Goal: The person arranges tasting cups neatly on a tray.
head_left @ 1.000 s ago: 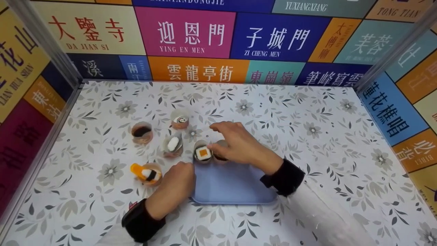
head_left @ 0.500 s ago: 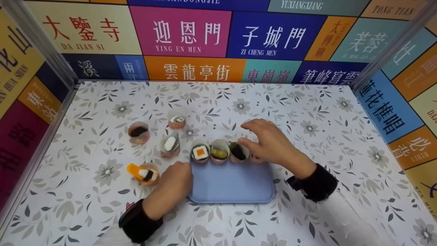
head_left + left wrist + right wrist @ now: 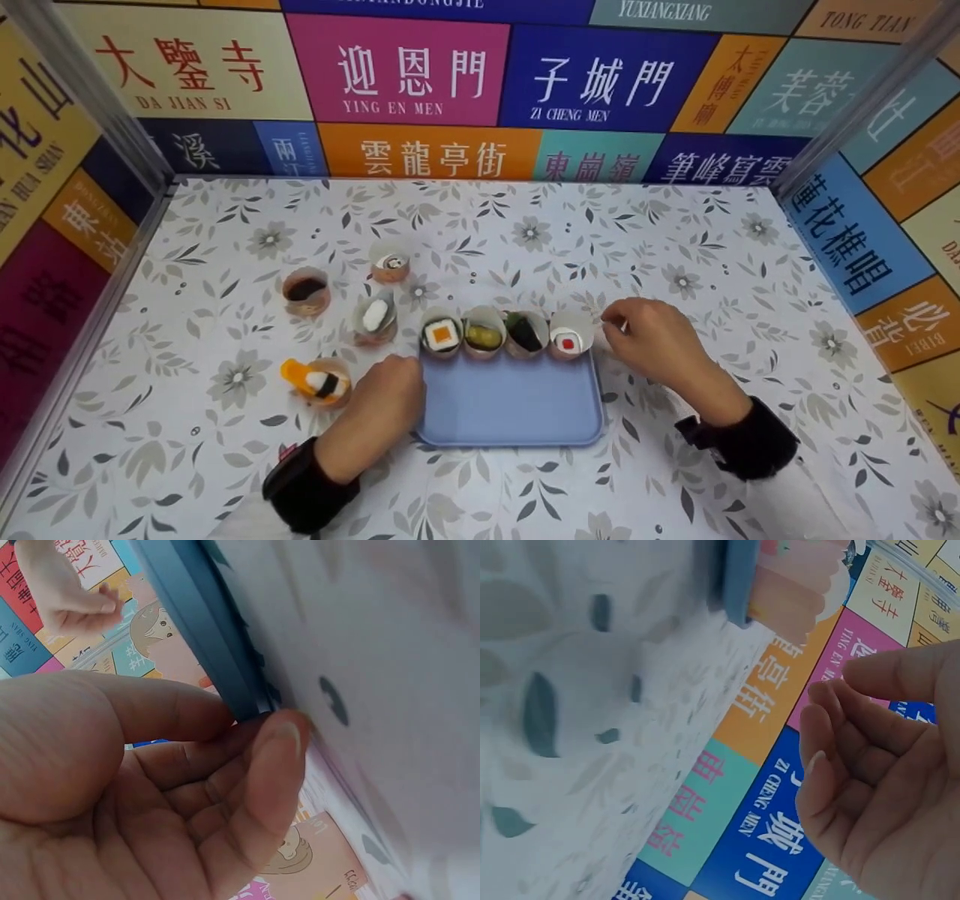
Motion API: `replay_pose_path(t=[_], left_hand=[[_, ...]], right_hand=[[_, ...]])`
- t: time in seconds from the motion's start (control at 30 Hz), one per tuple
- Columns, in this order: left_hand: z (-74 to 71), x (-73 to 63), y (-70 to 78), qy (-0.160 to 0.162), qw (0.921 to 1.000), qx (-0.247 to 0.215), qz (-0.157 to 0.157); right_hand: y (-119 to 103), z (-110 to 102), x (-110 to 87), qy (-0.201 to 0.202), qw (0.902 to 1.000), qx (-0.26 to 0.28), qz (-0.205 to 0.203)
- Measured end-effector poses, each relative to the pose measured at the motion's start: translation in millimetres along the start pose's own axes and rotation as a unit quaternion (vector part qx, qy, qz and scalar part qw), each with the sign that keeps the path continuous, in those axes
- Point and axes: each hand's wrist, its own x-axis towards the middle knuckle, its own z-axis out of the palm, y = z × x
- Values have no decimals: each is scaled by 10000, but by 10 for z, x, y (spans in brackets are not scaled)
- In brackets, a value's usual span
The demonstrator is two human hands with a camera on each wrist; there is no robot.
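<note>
My left hand (image 3: 386, 401) pinches the left rim of the blue tray (image 3: 510, 409); in the left wrist view the thumb and fingers meet at the tray's edge (image 3: 202, 630). Along the tray's far edge stands a row of paper cups with sushi pieces: a roll with an orange square (image 3: 440, 335), a yellow-green-topped piece (image 3: 482, 334), a dark seaweed-wrapped piece (image 3: 523, 332) and a white roll with a red centre (image 3: 568, 343). Just right of the last cup, my right hand (image 3: 652, 337) hovers with loosely curled fingers, holding nothing. In the right wrist view a pink scalloped cup (image 3: 791, 596) shows beyond it.
Left of the tray stand more sushi cups: an orange-topped one (image 3: 322, 384), a white one (image 3: 375, 316), a dark one (image 3: 306, 291) and a round roll (image 3: 391, 264). Colourful printed panels (image 3: 420, 75) wall the floral tabletop (image 3: 675, 240) at the back and sides.
My right hand moved rightward from over the row to beside the tray's right end, uncovering the other cups, and its fingers drew in. My left hand stayed at the tray's rim.
</note>
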Motion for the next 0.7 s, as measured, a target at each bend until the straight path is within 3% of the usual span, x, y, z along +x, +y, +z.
replay_pose_path(t=[0.27, 0.7], left_hand=[[-5, 2, 4, -97, 9999, 23, -44], [10, 6, 8, -36, 9999, 87, -72]], right_hand=[[99, 40, -242, -861, 9945, 185, 567], [31, 224, -337, -1149, 9906, 409, 619]])
